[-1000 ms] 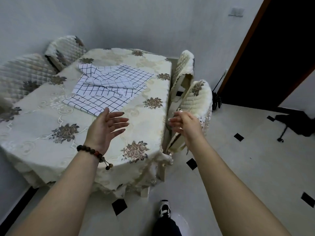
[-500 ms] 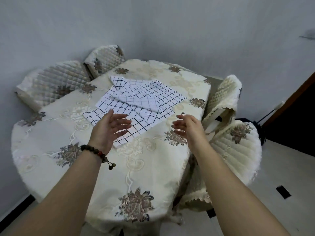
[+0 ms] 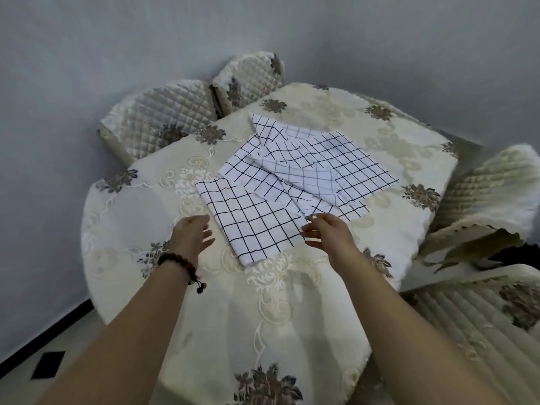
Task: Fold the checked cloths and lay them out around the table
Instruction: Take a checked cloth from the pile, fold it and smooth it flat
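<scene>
White black-checked cloths [image 3: 306, 171] overlap in loose pile, mid-table on cream embroidered tablecloth [image 3: 140, 206]. Left hand [image 3: 190, 238] slack, empty, just left of nearest cloth [image 3: 251, 226]. Right hand [image 3: 330, 235] loose-fingered at its right edge, no grip seen. Risk: lifting nearest cloth drags overlapping ones and rucks tablecloth.

Checked cloths [image 3: 292, 176] lie flat and overlapping across the tabletop [image 3: 140, 217], leaving the way down from above open. From the pile, bare tabletop runs wide at 8 to 9 o'clock and deep at 6 o'clock, with a narrower band at 3 o'clock. The left grip [image 3: 191, 238] hovers just off the nearest cloth's 8 o'clock edge and the right grip [image 3: 330, 235] is at its 4 o'clock edge. Quilted chairs [image 3: 163, 118] crowd the rim at 10 to 11 o'clock, with more at 3 to 4 o'clock. The wall [image 3: 87, 54] closes in behind, from 9 to 1 o'clock.
</scene>
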Tool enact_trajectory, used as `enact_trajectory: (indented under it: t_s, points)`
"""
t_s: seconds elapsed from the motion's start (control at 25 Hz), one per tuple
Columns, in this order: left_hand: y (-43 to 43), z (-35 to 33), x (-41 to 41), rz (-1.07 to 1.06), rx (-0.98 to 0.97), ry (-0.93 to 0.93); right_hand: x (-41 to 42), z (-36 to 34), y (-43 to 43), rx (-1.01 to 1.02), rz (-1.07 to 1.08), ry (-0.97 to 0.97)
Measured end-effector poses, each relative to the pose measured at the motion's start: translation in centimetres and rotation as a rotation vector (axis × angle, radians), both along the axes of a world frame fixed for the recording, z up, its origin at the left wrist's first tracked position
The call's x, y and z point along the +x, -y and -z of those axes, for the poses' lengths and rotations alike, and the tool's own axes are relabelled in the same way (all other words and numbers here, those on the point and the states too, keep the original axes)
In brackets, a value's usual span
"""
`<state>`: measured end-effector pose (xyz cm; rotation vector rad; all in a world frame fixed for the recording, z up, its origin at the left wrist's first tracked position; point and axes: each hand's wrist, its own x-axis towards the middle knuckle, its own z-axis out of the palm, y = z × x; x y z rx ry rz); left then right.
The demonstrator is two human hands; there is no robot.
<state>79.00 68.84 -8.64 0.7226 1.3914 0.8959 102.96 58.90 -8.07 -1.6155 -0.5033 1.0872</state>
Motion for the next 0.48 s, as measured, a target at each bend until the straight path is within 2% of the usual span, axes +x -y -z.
enact_trajectory:
  t_s: [0.2,0.48]
  points:
    - [-1.9,4.4,1.0,-0.003,-0.21,0.052,-0.4,2.9,-2.1,-0.09,-0.042,0.033]
    - [-2.7,7.2,4.9,0.112,-0.279,0.009,-1.1,5.7,-2.3,-0.169,-0.041,0.038]
